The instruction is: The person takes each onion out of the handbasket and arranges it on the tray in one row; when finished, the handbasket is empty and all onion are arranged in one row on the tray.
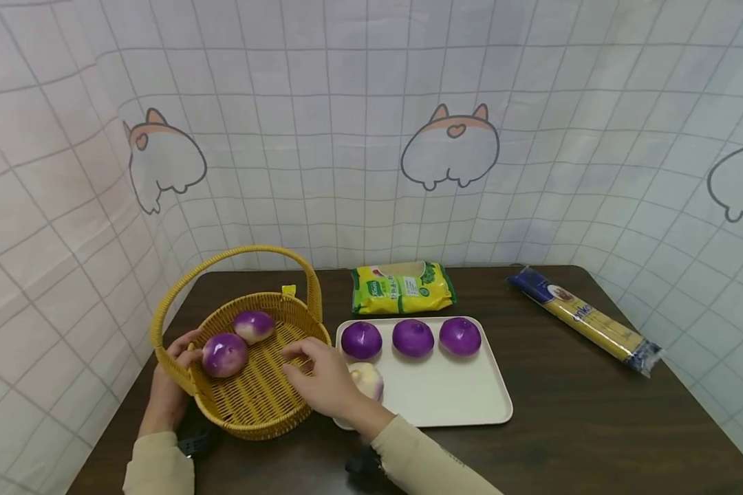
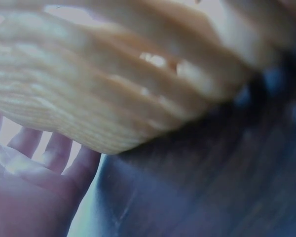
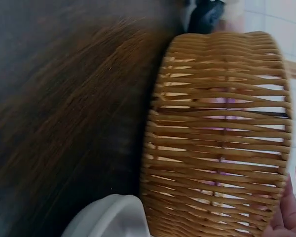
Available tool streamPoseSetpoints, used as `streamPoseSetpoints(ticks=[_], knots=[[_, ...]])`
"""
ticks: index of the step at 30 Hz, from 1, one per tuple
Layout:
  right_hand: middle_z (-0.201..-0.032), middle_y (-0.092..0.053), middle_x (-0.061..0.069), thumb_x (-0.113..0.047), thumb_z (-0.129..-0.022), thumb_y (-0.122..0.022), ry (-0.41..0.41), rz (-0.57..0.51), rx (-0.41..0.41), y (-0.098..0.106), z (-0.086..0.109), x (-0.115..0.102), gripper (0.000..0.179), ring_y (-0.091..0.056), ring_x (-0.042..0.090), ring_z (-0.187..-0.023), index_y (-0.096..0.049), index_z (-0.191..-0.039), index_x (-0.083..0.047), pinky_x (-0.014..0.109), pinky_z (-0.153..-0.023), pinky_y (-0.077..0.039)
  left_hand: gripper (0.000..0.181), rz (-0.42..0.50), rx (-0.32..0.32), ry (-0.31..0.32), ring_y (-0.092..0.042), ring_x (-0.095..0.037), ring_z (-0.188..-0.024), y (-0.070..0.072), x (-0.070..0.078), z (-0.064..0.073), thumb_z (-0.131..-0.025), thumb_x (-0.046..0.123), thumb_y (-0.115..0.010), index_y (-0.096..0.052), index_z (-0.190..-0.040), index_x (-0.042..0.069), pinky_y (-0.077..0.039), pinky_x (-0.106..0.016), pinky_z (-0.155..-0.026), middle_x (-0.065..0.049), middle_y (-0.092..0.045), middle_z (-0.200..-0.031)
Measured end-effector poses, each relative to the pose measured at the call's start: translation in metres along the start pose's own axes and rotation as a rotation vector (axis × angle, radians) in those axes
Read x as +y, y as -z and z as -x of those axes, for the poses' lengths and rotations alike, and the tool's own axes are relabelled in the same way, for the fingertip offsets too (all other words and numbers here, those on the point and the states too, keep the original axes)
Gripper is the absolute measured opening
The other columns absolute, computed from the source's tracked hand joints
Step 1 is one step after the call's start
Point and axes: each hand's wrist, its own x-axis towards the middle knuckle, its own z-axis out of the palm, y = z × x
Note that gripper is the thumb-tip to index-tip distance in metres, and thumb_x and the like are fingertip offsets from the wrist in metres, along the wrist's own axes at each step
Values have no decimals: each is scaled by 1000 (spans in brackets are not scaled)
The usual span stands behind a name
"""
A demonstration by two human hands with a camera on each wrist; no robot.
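Observation:
A woven basket (image 1: 254, 405) with a tall arched handle stands at the left of the table. Two purple-and-white turnips (image 1: 225, 355) lie inside it, by its left and back walls. My left hand (image 1: 172, 375) holds the basket's left side near the handle's foot; up close, its fingers (image 2: 54, 153) reach along the woven wall. Over the basket's right rim hangs my right hand (image 1: 322, 378), fingers loosely bent, nothing between them. Beneath and beside that wrist is a white tray (image 1: 446, 399) bearing three purple turnips (image 1: 413, 338) in a row and a paler one (image 1: 367, 381), partly covered by the hand.
Behind the tray lies a yellow-green food packet (image 1: 402, 287). A long pack of noodles (image 1: 585, 320) rests slantwise at the right of the dark table (image 1: 594, 426). A white gridded curtain (image 1: 359, 137) encloses the back and sides. The tray's corner (image 3: 113, 217) sits close beside the basket.

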Motion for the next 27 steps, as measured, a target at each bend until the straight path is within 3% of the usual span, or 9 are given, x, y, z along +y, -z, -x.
streamPoseSetpoints(ticks=[5,10,18,22,27], knots=[[-108,-66,2,-19,-93,-66,-49,47,-12,-5,-13,2,22,-64,22,-99,-67,-113,-10,29,-82,-54,49,15,-16,-15,-56,-3,-102,-3,2,0,-100,22,-53,-42,-146,7,-51,-16,-81,-2,-43,-132],[-110,-65,4,-22,-93,-66,-102,92,-34,-10,-23,3,25,-63,15,-94,-66,-115,-12,21,-79,-51,49,10,-8,-23,-56,-3,-103,-5,6,3,-100,21,-53,-42,-145,6,-50,-16,-81,-1,-45,-131],[-112,-63,-9,-31,-92,-65,-188,251,-91,-26,-31,0,29,-59,9,-104,-66,-118,-20,24,-89,-47,48,20,-1,-33,-55,-4,-103,-6,8,8,-100,19,-52,-43,-144,4,-50,-16,-81,0,-47,-127],[-113,-63,-7,-29,-91,-66,-188,237,-103,-33,-35,-1,30,-59,11,-106,-66,-119,-18,24,-89,-47,48,16,9,-27,-55,-3,-103,-3,4,4,-100,20,-53,-43,-144,5,-50,-15,-81,1,-46,-128],[-110,-64,-3,-22,-90,-67,-141,143,-58,-41,-38,-5,26,-61,19,-105,-67,-115,-14,21,-87,-46,48,16,4,-17,-55,-3,-102,-3,4,4,-99,20,-54,-43,-144,5,-50,-15,-81,1,-47,-126]])
